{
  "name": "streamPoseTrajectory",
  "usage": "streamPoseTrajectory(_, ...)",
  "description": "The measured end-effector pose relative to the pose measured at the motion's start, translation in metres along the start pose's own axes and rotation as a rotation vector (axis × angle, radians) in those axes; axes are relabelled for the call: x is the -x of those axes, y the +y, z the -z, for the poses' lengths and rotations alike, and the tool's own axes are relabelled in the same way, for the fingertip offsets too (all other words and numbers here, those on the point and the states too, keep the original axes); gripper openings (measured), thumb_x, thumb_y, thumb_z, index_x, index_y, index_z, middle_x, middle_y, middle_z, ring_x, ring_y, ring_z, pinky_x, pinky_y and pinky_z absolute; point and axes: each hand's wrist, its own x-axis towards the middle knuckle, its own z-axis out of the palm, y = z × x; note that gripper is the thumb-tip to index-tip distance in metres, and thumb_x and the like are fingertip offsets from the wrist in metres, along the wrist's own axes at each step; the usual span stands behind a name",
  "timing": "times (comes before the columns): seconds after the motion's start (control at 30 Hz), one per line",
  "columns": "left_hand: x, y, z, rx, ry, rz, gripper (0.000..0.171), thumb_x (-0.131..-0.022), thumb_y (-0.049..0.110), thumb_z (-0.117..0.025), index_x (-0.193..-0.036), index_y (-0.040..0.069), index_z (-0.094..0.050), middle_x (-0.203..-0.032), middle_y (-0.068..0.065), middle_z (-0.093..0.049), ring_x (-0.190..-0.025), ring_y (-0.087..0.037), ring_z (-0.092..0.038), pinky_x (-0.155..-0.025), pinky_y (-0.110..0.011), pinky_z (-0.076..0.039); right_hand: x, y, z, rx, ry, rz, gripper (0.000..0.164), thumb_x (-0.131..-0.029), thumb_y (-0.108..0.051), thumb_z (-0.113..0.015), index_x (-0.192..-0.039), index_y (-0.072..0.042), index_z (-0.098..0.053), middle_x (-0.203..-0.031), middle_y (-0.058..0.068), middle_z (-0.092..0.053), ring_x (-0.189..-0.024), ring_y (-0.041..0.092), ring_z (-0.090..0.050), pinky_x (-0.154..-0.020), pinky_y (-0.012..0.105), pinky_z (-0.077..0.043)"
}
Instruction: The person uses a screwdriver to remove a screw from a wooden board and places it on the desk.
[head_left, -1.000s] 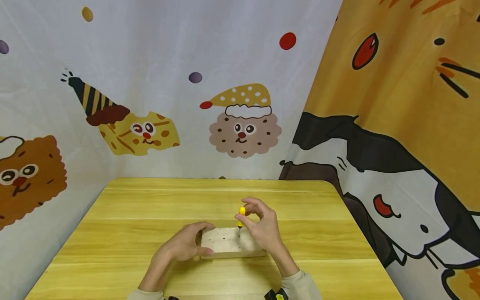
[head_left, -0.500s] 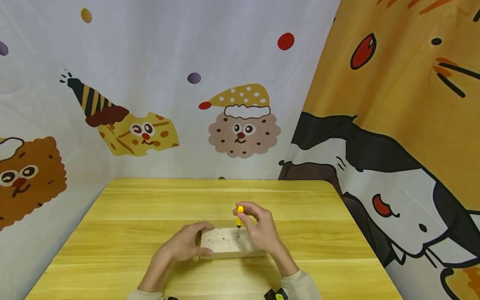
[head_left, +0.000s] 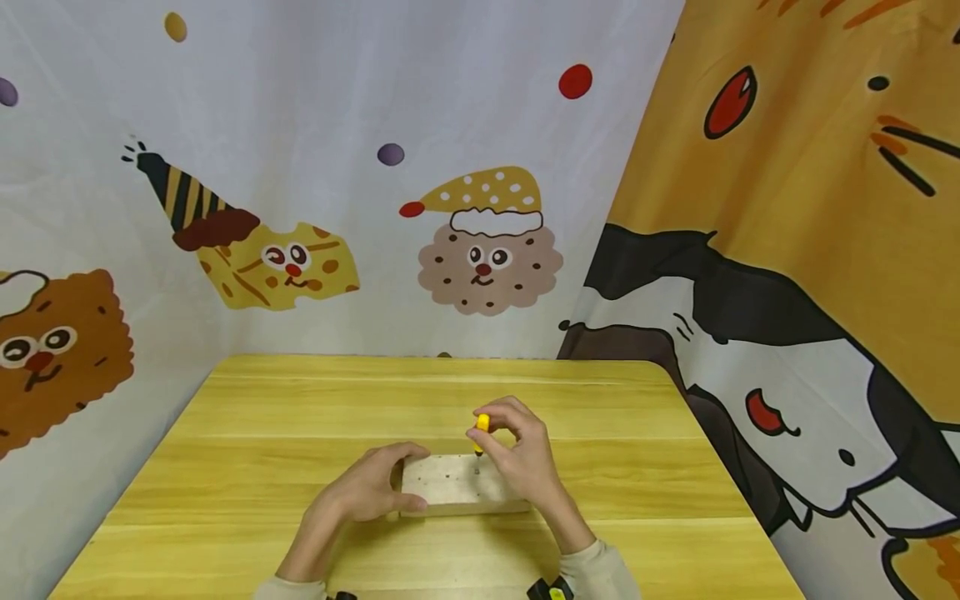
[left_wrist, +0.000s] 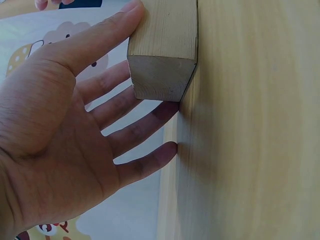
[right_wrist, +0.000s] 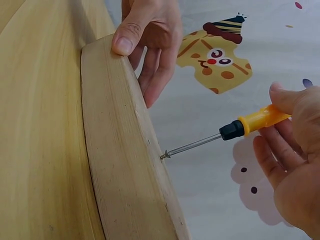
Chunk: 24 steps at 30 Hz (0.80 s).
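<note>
Both forearms enter from the near edge and angle inward toward the middle of the worktop (head_left: 300,408). The left hand (head_left: 372,486) lies low at the left end of a wooden block (head_left: 446,492), thumb on the near side, fingers spread along the far side. The right hand (head_left: 528,458) is raised above the right part of the block, wrist bent, fingertips directed left around an upright screwdriver (head_left: 482,423).

The block is pale, unpainted wood, long and four-sided, with straight grain along the side and curved rings on the left end face. Several small dark holes mark its top. It lies flat on the near half of the worktop, long side running left to right. The worktop is yellowish, with plank-like grain. The screwdriver has a yellow handle, a black collar and a slim, bright shaft. Its tip meets a small metal screw (right_wrist: 165,155), which stands in the top of the block, right of centre, with its head above the surface. Printed fabric (head_left: 300,108) hangs beyond the worktop.

The left hand is set to the block's width and grips its end between thumb and fingers. The right hand is narrow, pinching the handle; the lower fingers are loosely bent.
</note>
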Motion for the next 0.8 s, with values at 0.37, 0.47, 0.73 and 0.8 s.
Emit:
streamPoseTrajectory(0.37,-0.0016,-0.0013,0.0002,0.004,-0.006,-0.003,0.078,-0.091,0.036,-0.097,-0.155,0.008,-0.064,-0.161,-0.017,-0.066,-0.154,-0.047,-0.057,-0.129,-0.074,-0.044,0.0010,-0.0027,0.0002,-0.042,0.027,-0.087,0.028,-0.095,-0.002,-0.090,-0.120,-0.009,-0.077,-0.103,0.011,-0.083,-0.091,0.011,-0.080,-0.082,0.024,-0.069)
streamPoseTrajectory(0.47,-0.0020,-0.0019,0.0004,0.001,-0.007,-0.006,0.077,-0.091,0.036,-0.097,-0.155,0.008,-0.064,-0.161,-0.016,-0.066,-0.154,-0.047,-0.057,-0.129,-0.074,-0.043,0.0008,-0.0012,0.0002,-0.056,0.021,-0.059,0.025,-0.096,0.001,-0.087,-0.118,-0.008,-0.077,-0.102,0.012,-0.083,-0.088,0.017,-0.081,-0.083,0.025,-0.069)
streamPoseTrajectory(0.73,-0.0009,-0.0013,0.0002,-0.018,0.000,0.000,0.077,-0.091,0.037,-0.097,-0.155,0.009,-0.064,-0.160,-0.015,-0.067,-0.154,-0.046,-0.057,-0.130,-0.073,-0.044,0.0019,-0.0022,0.0013,-0.064,-0.074,-0.063,0.026,-0.108,0.001,-0.072,-0.133,-0.006,-0.075,-0.112,0.014,-0.085,-0.102,0.015,-0.082,-0.092,0.033,-0.072)
streamPoseTrajectory(0.8,-0.0007,-0.0011,-0.0001,-0.015,-0.002,0.004,0.077,-0.091,0.037,-0.097,-0.155,0.009,-0.064,-0.160,-0.015,-0.067,-0.154,-0.046,-0.057,-0.129,-0.073,-0.044,0.0023,-0.0015,0.0008,-0.068,-0.082,-0.059,0.026,-0.109,0.000,-0.070,-0.134,-0.006,-0.075,-0.112,0.016,-0.084,-0.100,0.017,-0.082,-0.091,0.032,-0.071)
